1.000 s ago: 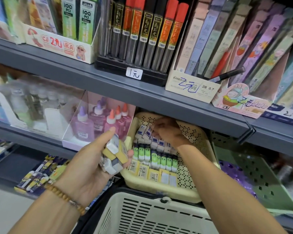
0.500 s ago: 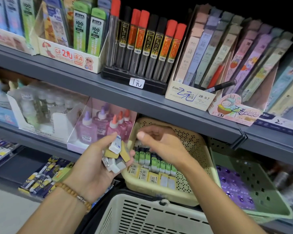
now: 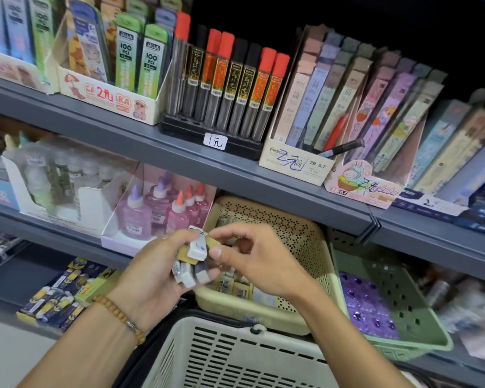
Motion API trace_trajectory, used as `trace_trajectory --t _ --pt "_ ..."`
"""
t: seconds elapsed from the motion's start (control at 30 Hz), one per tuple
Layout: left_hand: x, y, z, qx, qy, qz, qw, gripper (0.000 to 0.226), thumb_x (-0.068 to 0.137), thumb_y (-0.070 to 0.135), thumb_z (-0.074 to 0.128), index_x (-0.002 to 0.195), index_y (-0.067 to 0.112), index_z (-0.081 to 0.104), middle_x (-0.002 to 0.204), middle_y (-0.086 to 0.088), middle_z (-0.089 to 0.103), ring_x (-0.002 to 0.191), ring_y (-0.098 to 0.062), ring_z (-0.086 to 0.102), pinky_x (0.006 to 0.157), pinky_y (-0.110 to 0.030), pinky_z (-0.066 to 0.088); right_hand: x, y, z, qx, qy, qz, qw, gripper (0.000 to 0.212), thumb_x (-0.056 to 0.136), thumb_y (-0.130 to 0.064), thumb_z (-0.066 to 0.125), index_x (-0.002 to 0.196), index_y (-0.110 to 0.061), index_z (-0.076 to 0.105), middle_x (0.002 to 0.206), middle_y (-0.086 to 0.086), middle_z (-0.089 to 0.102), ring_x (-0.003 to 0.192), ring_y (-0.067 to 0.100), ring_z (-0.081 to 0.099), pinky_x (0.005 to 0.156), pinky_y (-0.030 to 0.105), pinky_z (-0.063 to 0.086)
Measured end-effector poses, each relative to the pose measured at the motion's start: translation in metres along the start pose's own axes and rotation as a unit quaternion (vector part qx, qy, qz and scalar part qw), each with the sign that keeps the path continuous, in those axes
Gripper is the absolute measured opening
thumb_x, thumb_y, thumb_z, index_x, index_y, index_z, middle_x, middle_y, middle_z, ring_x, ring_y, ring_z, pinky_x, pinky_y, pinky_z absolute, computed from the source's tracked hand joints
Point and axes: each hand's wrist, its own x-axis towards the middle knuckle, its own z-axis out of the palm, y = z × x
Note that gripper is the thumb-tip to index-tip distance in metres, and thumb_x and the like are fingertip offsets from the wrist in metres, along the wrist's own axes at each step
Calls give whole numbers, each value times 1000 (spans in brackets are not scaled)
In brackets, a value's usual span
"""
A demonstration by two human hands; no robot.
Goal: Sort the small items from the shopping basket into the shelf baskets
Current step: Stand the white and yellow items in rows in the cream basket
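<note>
My left hand (image 3: pixel 154 278) is cupped around a bunch of small erasers (image 3: pixel 192 271), white and yellow ones. My right hand (image 3: pixel 252 261) meets it from the right, and its thumb and forefinger pinch the topmost white eraser (image 3: pixel 198 247) of the bunch. Both hands hover in front of the beige perforated shelf basket (image 3: pixel 300 236), which has rows of small erasers in it, mostly hidden behind the hands. The white slotted shopping basket (image 3: pixel 235 357) is below, at the bottom middle.
A green shelf basket (image 3: pixel 403 301) with purple packets stands right of the beige one. Pink glue bottles (image 3: pixel 151 211) in a box stand to its left. The upper shelf (image 3: pixel 235 169) carries pencil-lead tubes and boxes. Packs (image 3: pixel 59 295) lie on the lower left shelf.
My right hand has come back out of the beige basket and moved left to the bunch in my left hand, where it now pinches the top white eraser.
</note>
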Motion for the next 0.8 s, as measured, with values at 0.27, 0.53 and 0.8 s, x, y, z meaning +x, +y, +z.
trace_trajectory --t 0.27,0.53,0.8 --pt "3 -6 3 7 27 13 1000 24 88 9 62 108 -4 61 100 -24 71 77 -34 73 55 -34 59 -9 26 -30 50 135 137 980 6 95 -10 61 100 -12 63 69 -2 68 49 5 57 46 18 44" --pt "4 -8 3 40 14 12 999 33 66 13 73 99 9 70 84 -18 69 66 -27 70 49 -31 56 -35 62 -63 -109 21 299 948 19 97 -12 56 83 -17 67 68 -6 62 51 1 54 52 17 47" --pt "1 -9 8 64 18 20 998 23 61 5 74 84 9 74 77 -20 67 59 -27 65 49 -33 57 -32 44 -42 -48 56 195 978 10 95 -23 61 95 -19 70 95 0 70 58 4 55 67 27 56"
